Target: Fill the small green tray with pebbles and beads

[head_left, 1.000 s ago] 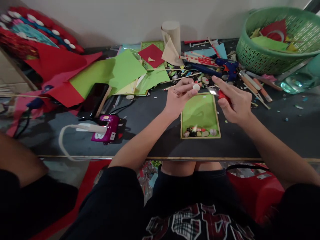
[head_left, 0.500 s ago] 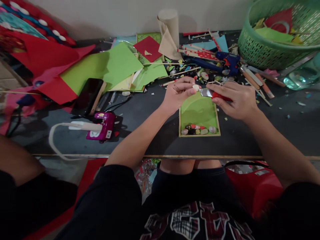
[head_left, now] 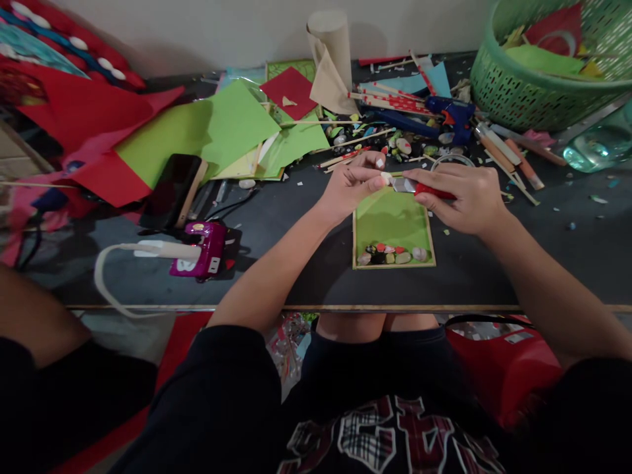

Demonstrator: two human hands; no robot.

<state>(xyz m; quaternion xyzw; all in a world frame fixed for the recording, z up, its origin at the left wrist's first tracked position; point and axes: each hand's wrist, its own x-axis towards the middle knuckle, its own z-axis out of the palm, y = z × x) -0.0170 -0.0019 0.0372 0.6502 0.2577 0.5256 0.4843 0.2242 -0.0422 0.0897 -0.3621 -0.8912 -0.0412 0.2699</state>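
Pinched in the fingers of my left hand (head_left: 353, 183) is a small white piece (head_left: 386, 178); its material is too small to tell. My right hand (head_left: 461, 197) grips a red-handled utility knife (head_left: 434, 191), its wide metal blade pointing left and meeting or nearly meeting the piece. Both hands hover over the far edge of a green panel (head_left: 392, 224) framed with thin sticks. Along the panel's near edge lie several pebbles (head_left: 403, 257) and small red bits.
Left are green paper sheets (head_left: 241, 122), a phone (head_left: 172, 191) and a purple power adapter (head_left: 200, 250) with a plugged-in cable. Behind my hands lie loose pebbles, red-dotted sticks (head_left: 390, 100) and a blue glue gun (head_left: 451, 115). A green basket (head_left: 538, 92) stands far right; another person's arm (head_left: 39, 316) is at left.
A small white chip now shows above my left fingers, by the held piece. The knife blade has tilted slightly downward and moved a little left. Both hands keep their grips.
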